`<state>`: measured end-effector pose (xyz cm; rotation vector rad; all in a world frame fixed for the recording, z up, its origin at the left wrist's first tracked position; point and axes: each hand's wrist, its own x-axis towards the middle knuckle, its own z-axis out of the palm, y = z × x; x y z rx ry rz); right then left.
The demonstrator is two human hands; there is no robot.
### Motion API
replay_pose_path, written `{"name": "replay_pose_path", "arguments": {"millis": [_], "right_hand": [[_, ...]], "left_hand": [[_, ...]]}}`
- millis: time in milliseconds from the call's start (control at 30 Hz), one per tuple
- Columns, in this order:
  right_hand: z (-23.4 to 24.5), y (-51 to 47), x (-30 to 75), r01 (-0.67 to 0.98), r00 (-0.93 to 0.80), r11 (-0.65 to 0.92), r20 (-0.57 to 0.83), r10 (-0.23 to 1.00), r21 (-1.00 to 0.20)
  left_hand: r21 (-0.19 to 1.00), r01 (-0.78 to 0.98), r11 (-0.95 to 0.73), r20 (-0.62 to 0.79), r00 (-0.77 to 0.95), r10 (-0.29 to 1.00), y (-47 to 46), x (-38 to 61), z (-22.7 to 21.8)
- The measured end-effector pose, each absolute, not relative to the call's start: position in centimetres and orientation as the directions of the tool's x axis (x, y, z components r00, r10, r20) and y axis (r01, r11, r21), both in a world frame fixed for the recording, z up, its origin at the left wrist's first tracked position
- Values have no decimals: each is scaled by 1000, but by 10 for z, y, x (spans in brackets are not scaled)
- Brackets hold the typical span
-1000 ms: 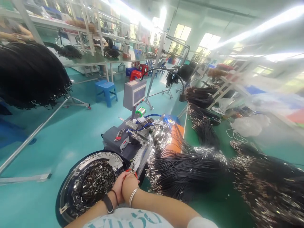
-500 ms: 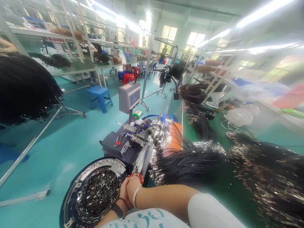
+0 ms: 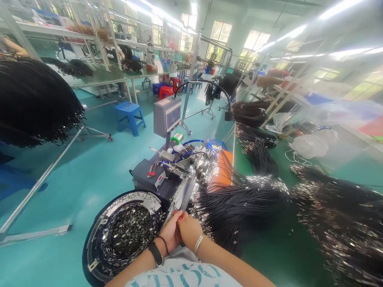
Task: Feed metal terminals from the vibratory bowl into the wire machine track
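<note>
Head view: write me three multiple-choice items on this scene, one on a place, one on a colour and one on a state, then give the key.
1. Where is the round bowl of metal parts relative to the hands?
A. To their right
B. To their left
C. Far down the aisle

2. What colour is the nearest stool?
A. Red
B. Green
C. Blue

3. How are the left hand and right hand placed?
A. Touching each other
B. Far apart
C. Both inside the bowl

Key:
1. B, as the bowl lies on the image's left side of the hands.
2. C, as its seat and legs show blue.
3. A, as the hands meet above the bowl's edge.
</note>
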<state>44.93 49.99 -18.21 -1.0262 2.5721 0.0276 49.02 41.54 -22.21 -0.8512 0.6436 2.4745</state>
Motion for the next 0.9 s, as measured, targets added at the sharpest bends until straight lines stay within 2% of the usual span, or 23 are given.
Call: {"name": "replay_pose_path", "arguments": {"millis": [67,200,300,400,500,600,700,800,900], "right_hand": [[-182,513,438,-588,-722,776,-284,-631,-227],[-186,529,399,-375,-858,820,-173,-484,-433],[-194,527,367,-319,-861,834,-231,-454,-450],[-203,520,347,-328,-807,825,-318,-498,-460],[-213,515,336,-343,-760,800,-355,-545,-493],[-222,512,324,-344,-725,790,-391,-567,-508],[-225,511,311,-380,-675,770,-416,-610,-513],[-221,509,304,-433,-656,751,-397,-642,-499],[-217,510,306,-475,-655,737,-367,-661,-480]], "left_hand": [[376,-574,-728,-642,-727,242,413,494,-223],[533,-655,-536,-683,-706,184,398,515,-222],[584,-691,-426,-730,-677,98,385,539,-219],[618,-699,-359,-743,-669,23,375,562,-213],[711,-650,-268,-691,-718,-90,367,579,-199],[812,-563,-153,-583,-772,-253,358,592,-181],[822,-566,-61,-522,-706,-479,344,607,-168],[781,-623,-33,-454,-530,-716,328,628,-168],[712,-696,-87,-313,-205,-927,312,656,-183]]}}
